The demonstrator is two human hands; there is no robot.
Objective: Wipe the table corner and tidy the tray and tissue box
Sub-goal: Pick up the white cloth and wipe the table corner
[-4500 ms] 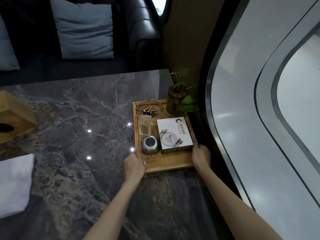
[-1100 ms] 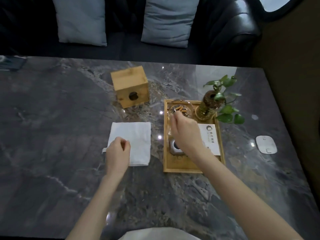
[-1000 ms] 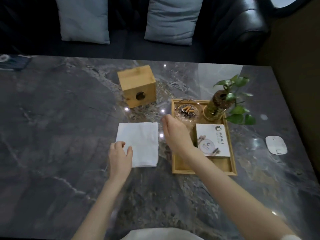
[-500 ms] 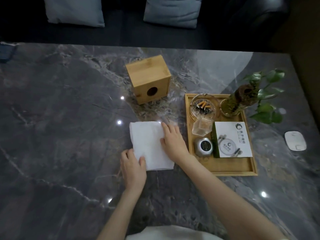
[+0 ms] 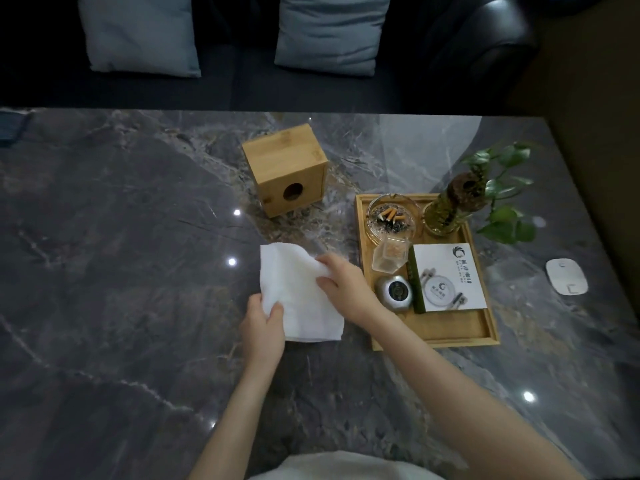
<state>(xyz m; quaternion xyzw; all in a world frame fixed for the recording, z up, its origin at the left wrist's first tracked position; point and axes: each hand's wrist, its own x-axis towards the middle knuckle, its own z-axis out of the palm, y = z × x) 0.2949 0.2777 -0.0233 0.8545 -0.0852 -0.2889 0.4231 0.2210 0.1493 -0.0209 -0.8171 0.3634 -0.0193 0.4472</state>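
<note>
A folded white cloth [image 5: 298, 299] lies on the dark marble table [image 5: 121, 271], left of the wooden tray [image 5: 436, 336]. My left hand [image 5: 265, 323] pinches the cloth's near left edge between thumb and fingers. My right hand [image 5: 343, 285] grips its right side, where the fabric is lifted and creased. The wooden tissue box [image 5: 287, 169] lies on its side behind the cloth, its round hole facing me. The tray carries a glass ashtray [image 5: 393, 216] with butts, a small clear cup [image 5: 389, 254], a silver round gadget [image 5: 394, 292] and a white-and-green box [image 5: 448, 277].
A potted green plant [image 5: 460, 199] stands in the tray's far right corner, leaves hanging over the table. A white oval device [image 5: 566, 277] lies right of the tray. A dark sofa with two grey cushions [image 5: 332, 32] runs along the table's far edge.
My right hand left the tray and came onto the cloth, then closed on its right side. My left hand took hold of the near left edge. The view tilted down.
</note>
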